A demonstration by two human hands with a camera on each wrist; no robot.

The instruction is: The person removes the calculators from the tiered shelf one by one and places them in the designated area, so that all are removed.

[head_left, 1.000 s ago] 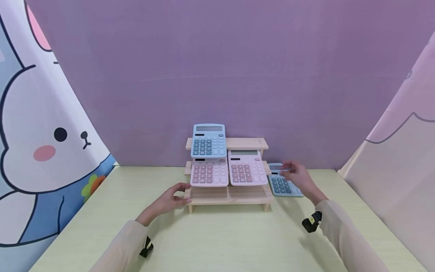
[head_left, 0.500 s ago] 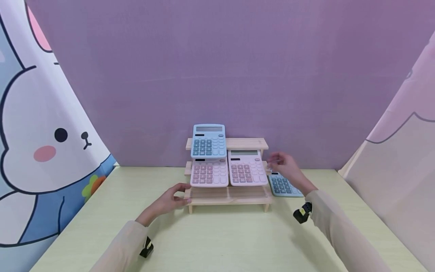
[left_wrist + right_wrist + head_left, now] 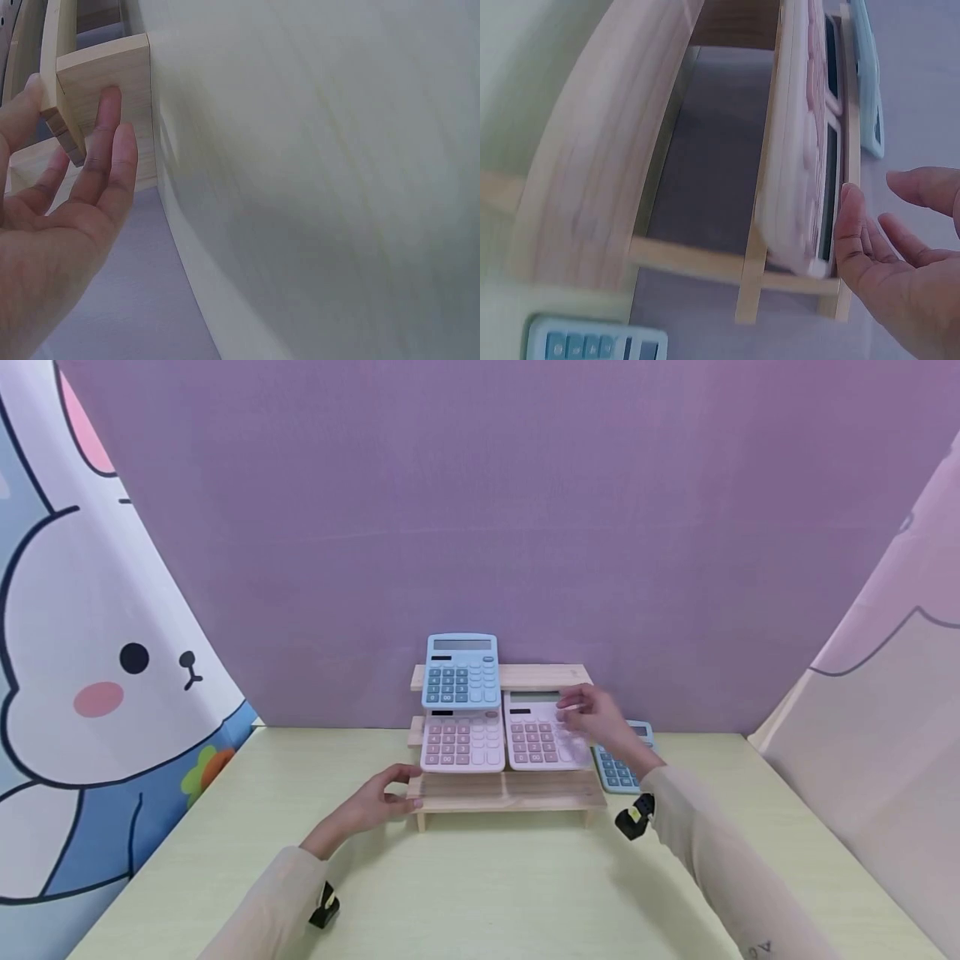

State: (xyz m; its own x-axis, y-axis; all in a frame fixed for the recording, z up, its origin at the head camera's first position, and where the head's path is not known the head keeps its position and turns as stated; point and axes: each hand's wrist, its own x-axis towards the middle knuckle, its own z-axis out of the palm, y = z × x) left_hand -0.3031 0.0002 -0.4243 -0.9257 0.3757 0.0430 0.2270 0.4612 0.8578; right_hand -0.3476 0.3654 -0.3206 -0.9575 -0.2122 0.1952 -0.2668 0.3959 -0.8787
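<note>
A three-tier wooden stand [image 3: 517,789] stands on the table. A blue calculator [image 3: 460,670] leans on its top tier, left side. Two pink calculators sit on the middle tier: the left one [image 3: 461,745] and the right one [image 3: 531,739]. My left hand [image 3: 367,797] grips the left end of the bottom tier; in the left wrist view the board [image 3: 64,97] lies between thumb and fingers. My right hand [image 3: 603,720] hovers at the right pink calculator, partly covering it, fingers loosely bent. Nothing sits between thumb and fingers in the right wrist view.
Another blue calculator [image 3: 617,774] lies on the table right of the stand, partly behind the right wrist. A purple backdrop [image 3: 675,568] rises behind the table [image 3: 487,885]. Printed cloths hang at left [image 3: 75,610] and right [image 3: 885,760].
My right hand has moved left, from over the blue calculator on the table to the right pink calculator. The left hand has stayed at the stand.
</note>
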